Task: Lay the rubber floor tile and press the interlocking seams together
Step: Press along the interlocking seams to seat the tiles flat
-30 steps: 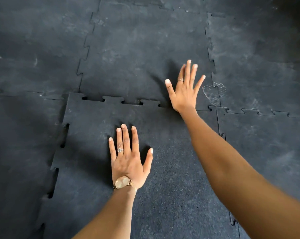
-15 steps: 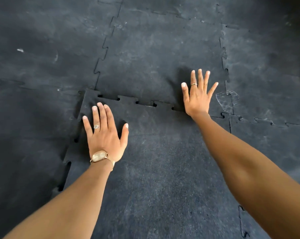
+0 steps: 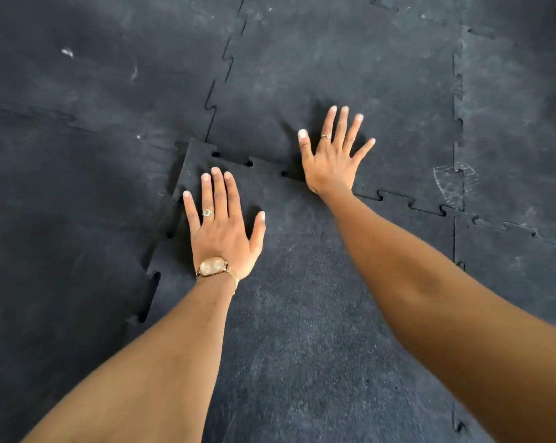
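My left hand (image 3: 220, 231) has slid up to the rubber tile's (image 3: 302, 314) raised upper-left corner, fingers (image 3: 219, 190) spread flat; right hand (image 3: 331, 161) stays splayed on the seam (image 3: 264, 164), still gapped.

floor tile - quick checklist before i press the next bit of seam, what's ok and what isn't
1. Left hand flat on the floor tile, near its far left corner: ok.
2. Right hand flat across the far seam: ok.
3. Far seam left of the right hand: not ok, dark gaps show between the tabs.
4. Far seam right of the right hand: ok, tabs look closed.
5. Left seam: not ok, open slots show and the edge looks raised.
6. Seam under the right palm: cannot tell, hidden.
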`<state>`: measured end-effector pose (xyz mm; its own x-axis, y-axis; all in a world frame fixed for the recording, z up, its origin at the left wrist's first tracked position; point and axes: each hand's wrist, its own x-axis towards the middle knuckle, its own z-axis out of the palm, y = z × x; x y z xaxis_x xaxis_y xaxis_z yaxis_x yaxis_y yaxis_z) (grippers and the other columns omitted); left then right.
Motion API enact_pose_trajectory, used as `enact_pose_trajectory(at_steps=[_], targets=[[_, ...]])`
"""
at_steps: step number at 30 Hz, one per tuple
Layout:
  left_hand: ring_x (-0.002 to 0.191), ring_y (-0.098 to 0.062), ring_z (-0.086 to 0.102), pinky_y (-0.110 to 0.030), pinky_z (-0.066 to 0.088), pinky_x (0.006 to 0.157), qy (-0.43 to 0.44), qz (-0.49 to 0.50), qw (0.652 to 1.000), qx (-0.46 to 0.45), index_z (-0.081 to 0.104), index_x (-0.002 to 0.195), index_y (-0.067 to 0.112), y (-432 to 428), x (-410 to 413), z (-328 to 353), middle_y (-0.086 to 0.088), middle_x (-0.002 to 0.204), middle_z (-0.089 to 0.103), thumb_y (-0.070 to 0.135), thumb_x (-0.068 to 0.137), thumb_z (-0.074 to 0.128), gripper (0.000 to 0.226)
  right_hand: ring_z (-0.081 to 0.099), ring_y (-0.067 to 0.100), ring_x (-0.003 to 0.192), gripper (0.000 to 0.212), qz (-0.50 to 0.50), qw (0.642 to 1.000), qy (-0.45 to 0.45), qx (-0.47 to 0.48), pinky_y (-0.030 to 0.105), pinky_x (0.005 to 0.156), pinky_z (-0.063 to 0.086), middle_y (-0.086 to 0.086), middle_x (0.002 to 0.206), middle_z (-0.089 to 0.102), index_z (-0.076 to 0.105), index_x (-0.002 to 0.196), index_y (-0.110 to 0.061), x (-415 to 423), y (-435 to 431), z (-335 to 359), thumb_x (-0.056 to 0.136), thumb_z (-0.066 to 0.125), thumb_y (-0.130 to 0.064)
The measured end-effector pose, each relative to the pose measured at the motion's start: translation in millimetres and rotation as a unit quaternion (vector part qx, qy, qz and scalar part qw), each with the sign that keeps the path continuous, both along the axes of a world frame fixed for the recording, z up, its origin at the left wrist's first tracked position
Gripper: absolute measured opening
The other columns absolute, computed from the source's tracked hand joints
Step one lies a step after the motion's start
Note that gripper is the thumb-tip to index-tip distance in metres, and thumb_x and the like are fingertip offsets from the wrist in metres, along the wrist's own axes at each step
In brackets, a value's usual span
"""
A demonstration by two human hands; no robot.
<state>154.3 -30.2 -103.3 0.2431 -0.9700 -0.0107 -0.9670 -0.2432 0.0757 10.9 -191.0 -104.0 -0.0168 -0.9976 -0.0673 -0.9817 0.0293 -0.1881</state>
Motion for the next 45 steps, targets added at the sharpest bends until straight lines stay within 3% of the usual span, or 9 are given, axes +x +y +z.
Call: enact_pose_trajectory(at_steps=[7, 14, 19, 24, 29, 35, 39, 41, 45], targets=[[0.151, -0.028, 0.001, -0.055, 0.004, 0.120, 0.003, -0.002, 1.000, -0.012, 0.008, 0.154, 0.005, -0.3, 0.3, -4.5, -0.014, 0.163, 0.005, 0.057, 0.095, 0.015, 0.079, -0.015, 0.039, 0.149, 0.083, -0.062, 0.997, -0.008, -0.047, 0.073, 0.108, -0.012, 0.007, 0.165, -0.006, 0.000, 0.158, -0.016, -0.6, -0.1, -2.1, 0.095, 0.013, -0.069], [0.151, -0.028, 0.001, -0.054, 0.001, 0.120, 0.006, 0.004, 1.000, 0.008, 0.007, 0.155, 0.006, 1.3, 0.5, 0.0, -0.014, 0.163, 0.005, 0.057, 0.096, 0.016, 0.079, -0.019, 0.037, 0.148, 0.086, -0.089, 0.996, 0.012, -0.007, 0.072, 0.109, -0.012, 0.007, 0.165, -0.009, 0.000, 0.158, -0.016, 1.3, 1.0, -1.0, 0.093, 0.010, -0.073], [0.141, -0.032, 0.034, -0.045, 0.023, 0.116, 0.026, -0.060, 0.998, -0.022, 0.032, 0.149, 0.008, -5.8, 47.1, 22.6, -0.014, 0.154, 0.036, 0.052, 0.096, 0.032, 0.068, -0.017, 0.038, 0.148, 0.089, -0.070, 0.998, 0.003, 0.007, 0.072, 0.110, -0.009, 0.006, 0.165, -0.004, 0.004, 0.158, -0.018, 1.9, 0.4, -0.8, 0.090, 0.007, -0.076], [0.150, -0.029, 0.005, -0.047, 0.003, 0.122, 0.037, 0.068, 0.997, 0.025, 0.007, 0.154, 0.008, 19.2, 76.9, 12.7, -0.012, 0.162, 0.013, 0.063, 0.094, 0.018, 0.082, -0.016, 0.037, 0.149, 0.092, -0.038, 0.999, -0.030, -0.005, 0.069, 0.111, -0.012, 0.003, 0.166, 0.001, 0.006, 0.158, -0.022, -2.3, -3.4, -4.4, 0.086, 0.000, -0.077], [0.150, -0.029, 0.002, -0.052, 0.001, 0.121, 0.042, 0.076, 0.996, 0.017, 0.007, 0.155, 0.015, 16.3, 79.1, 1.3, -0.011, 0.163, 0.010, 0.068, 0.090, 0.009, 0.084, -0.014, 0.034, 0.150, 0.090, -0.027, 0.997, -0.070, -0.026, 0.068, 0.113, -0.011, 0.003, 0.166, 0.004, 0.009, 0.158, -0.022, -2.3, -2.9, -2.9, 0.087, 0.001, -0.075], [0.150, -0.031, -0.003, -0.056, -0.003, 0.119, 0.034, 0.079, 0.996, 0.017, 0.004, 0.155, 0.018, 16.0, 79.0, -2.1, -0.012, 0.163, 0.004, 0.069, 0.089, 0.004, 0.084, -0.018, 0.032, 0.149, 0.074, 0.005, 0.996, -0.074, -0.046, 0.069, 0.112, -0.009, 0.007, 0.165, -0.004, 0.004, 0.158, -0.014, 11.4, 10.3, 15.8, 0.101, 0.018, -0.058], [0.150, -0.032, -0.004, -0.057, -0.003, 0.119, 0.035, 0.080, 0.996, 0.025, 0.002, 0.155, 0.019, 16.2, 79.8, -3.9, -0.013, 0.163, 0.002, 0.070, 0.089, 0.003, 0.084, -0.014, 0.037, 0.149, 0.076, 0.034, 0.970, -0.166, -0.173, 0.062, 0.112, -0.019, 0.012, 0.165, 0.000, 0.008, 0.158, -0.012, 76.1, 3.1, 47.5, 0.100, 0.022, -0.059], [0.150, -0.032, -0.002, -0.057, -0.004, 0.119, 0.033, 0.079, 0.996, 0.018, 0.003, 0.155, 0.019, 15.5, 80.0, -6.7, -0.013, 0.163, 0.003, 0.070, 0.090, 0.004, 0.083, -0.007, 0.039, 0.149, 0.073, 0.054, 0.963, -0.142, -0.222, 0.057, 0.112, -0.019, 0.012, 0.164, 0.006, 0.013, 0.157, -0.013, 103.4, -1.1, 50.9, 0.100, 0.024, -0.057], [0.150, -0.034, 0.002, -0.057, -0.002, 0.119, 0.031, 0.081, 0.996, 0.006, 0.009, 0.155, 0.019, 15.1, 81.2, -9.0, -0.014, 0.162, 0.008, 0.069, 0.091, 0.011, 0.080, -0.017, 0.038, 0.149, 0.081, 0.023, 0.999, 0.014, -0.044, 0.071, 0.111, -0.010, 0.010, 0.164, -0.013, -0.004, 0.158, -0.015, 115.4, 3.6, 5.9, 0.097, 0.012, -0.067]])
